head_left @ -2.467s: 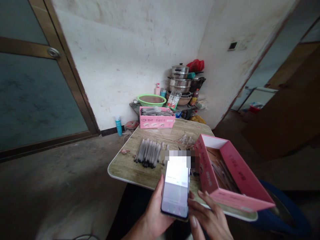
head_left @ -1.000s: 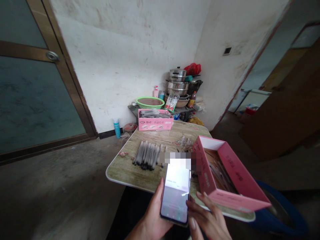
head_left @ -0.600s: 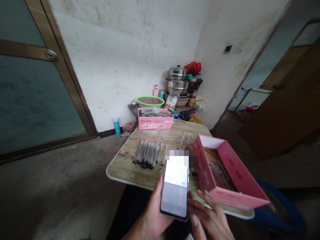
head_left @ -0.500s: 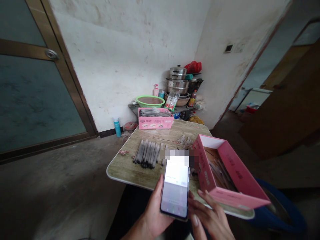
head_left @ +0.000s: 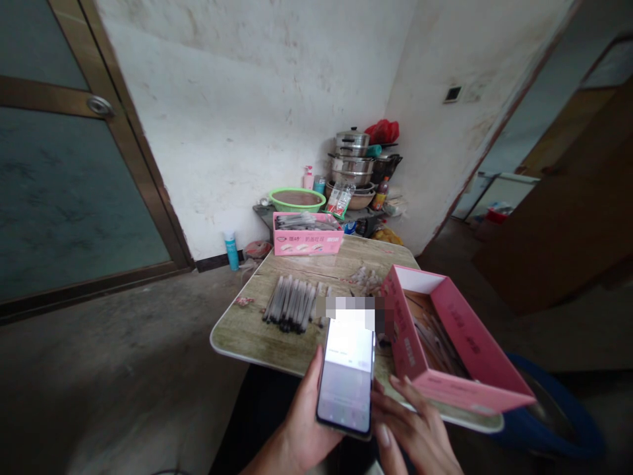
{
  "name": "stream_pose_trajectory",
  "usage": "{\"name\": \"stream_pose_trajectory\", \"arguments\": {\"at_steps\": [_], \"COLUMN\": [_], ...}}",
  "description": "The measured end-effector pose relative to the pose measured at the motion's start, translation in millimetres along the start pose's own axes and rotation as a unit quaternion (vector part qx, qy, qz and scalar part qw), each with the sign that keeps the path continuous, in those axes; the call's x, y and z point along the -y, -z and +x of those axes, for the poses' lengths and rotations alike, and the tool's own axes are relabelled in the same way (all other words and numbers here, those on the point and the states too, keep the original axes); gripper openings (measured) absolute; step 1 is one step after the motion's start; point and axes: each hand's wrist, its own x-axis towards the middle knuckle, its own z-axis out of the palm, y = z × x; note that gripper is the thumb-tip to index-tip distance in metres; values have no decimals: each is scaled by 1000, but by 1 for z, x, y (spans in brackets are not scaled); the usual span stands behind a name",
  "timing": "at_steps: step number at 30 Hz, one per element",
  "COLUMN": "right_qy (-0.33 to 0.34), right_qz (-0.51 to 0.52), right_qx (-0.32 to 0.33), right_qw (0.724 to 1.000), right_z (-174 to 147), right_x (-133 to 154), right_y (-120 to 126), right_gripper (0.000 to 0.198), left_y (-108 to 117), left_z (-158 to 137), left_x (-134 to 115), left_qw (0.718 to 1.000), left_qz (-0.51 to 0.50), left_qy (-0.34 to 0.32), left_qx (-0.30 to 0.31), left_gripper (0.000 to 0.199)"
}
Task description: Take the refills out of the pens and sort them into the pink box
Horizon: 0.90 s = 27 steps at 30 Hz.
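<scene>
A smartphone [head_left: 343, 389] with a lit screen is in my left hand [head_left: 307, 412], which wraps round it from the left and below. Its upper end is covered by a blurred patch. My right hand [head_left: 413, 425] is at the phone's lower right edge, its fingers stretched out and slightly apart; whether they touch the phone I cannot tell. Beyond the phone, a row of slim pens [head_left: 291, 303] with clear barrels and black ends lies on the table [head_left: 242, 336]. To the right stands an open pink box [head_left: 475, 330] holding loose slim parts.
A second pink box [head_left: 307, 243], filled with pens, is at the table's far edge. Small pale pieces [head_left: 364, 277] lie near the middle. Behind are a green basin [head_left: 297, 200] and stacked pots [head_left: 352, 165]. A blue tub [head_left: 558, 409] is on the floor at right.
</scene>
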Motion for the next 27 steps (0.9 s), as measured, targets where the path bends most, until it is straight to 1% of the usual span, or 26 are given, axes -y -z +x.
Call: {"name": "stream_pose_trajectory", "arguments": {"at_steps": [6,11,14,16,21,25,27], "right_qy": [-18,-18,-16,-4,53,64,52], "right_qz": [12,6,2,-5,-47,-48,-43], "right_qx": [7,-4,7,23,66,59,55], "right_qw": [1000,1000,1000,1000,995,995,996], "right_z": [1,1,1,0,1,2,2], "right_x": [2,3,1,-1,-11,-12,-10], "right_y": [1,0,1,4,9,9,8], "right_gripper": [12,9,11,14,19,20,18], "left_y": [-4,-5,-4,-2,0,0,0], "left_z": [0,1,0,0,0,1,2], "left_x": [-1,-1,0,1,1,1,1], "left_qw": [999,999,999,999,999,999,1000], "left_qz": [-9,-8,-8,-6,-7,-11,-11], "left_qy": [-3,-7,-4,-4,-4,-3,-2], "left_qx": [43,36,34,36,40,35,28], "left_gripper": [76,76,76,75,76,75,75]}}
